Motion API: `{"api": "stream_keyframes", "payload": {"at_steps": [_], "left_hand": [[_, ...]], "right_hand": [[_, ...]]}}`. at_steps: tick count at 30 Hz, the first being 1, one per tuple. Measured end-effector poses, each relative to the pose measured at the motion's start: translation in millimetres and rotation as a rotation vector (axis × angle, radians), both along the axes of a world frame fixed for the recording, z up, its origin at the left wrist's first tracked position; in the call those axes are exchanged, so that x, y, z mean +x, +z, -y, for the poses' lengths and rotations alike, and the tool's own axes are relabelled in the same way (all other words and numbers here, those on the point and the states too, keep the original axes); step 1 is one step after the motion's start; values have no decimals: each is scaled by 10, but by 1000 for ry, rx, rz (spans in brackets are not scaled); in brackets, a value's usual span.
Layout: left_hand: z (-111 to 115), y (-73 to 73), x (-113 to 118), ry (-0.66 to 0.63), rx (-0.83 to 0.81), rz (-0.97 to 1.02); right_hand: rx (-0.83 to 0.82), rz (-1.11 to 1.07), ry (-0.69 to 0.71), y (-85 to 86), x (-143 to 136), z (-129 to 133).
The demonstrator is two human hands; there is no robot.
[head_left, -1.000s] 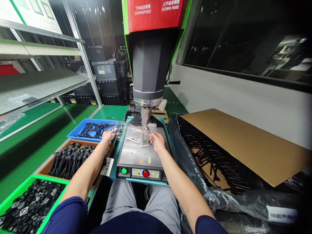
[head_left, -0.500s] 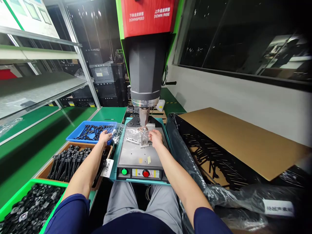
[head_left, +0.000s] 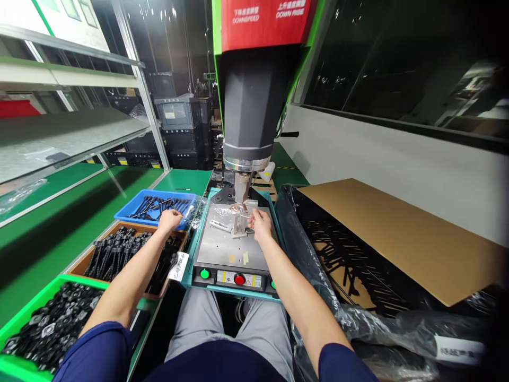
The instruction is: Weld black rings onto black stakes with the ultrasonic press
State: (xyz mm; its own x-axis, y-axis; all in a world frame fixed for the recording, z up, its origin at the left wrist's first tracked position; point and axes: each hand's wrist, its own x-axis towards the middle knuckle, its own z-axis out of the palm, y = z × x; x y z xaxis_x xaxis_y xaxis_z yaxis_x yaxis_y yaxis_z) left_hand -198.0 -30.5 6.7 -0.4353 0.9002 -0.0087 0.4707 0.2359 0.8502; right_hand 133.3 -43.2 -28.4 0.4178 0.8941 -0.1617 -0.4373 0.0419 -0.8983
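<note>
My left hand [head_left: 168, 219] rests at the near edge of the blue tray [head_left: 131, 211], which holds long black rods, just past the brown tray [head_left: 88, 263] of black parts. Whether the fingers hold anything I cannot tell. My right hand [head_left: 260, 222] is on the press's metal plate [head_left: 230, 248], fingers pinching at a small part on the metal fixture [head_left: 239, 225] under the machine's horn [head_left: 242, 186]. Clear film covers the back of the plate.
A green tray [head_left: 24, 326] of black pieces sits at the near left. Green [head_left: 204, 274] and red [head_left: 238, 279] buttons are on the press's front. A black bin lined with plastic [head_left: 338, 254], partly covered by cardboard [head_left: 405, 233], stands to the right. Shelving rises at the left.
My left hand has drawn slightly back along the blue tray's edge. My right hand stays at the fixture. The view has shifted a little.
</note>
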Motion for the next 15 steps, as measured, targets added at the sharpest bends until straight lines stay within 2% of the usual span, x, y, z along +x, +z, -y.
{"api": "stream_keyframes", "payload": {"at_steps": [4,6,8,11,13,15], "left_hand": [[480,138,-202,-30,26,-47],[842,196,-386,-99,84,-93],[1261,236,-603,-97,105,-158],[1922,216,-932,108,-12,-234],[2323,138,-1114,247,-117,-243],[2637,31,-1235,314,-201,-246]], "right_hand": [[6,72,-31,-150,175,258],[7,120,-69,-317,281,436],[-13,151,-88,-503,379,638],[-81,210,-133,-706,495,1004],[-96,289,-130,-742,561,1271],[-154,336,-89,-707,625,1501]]}}
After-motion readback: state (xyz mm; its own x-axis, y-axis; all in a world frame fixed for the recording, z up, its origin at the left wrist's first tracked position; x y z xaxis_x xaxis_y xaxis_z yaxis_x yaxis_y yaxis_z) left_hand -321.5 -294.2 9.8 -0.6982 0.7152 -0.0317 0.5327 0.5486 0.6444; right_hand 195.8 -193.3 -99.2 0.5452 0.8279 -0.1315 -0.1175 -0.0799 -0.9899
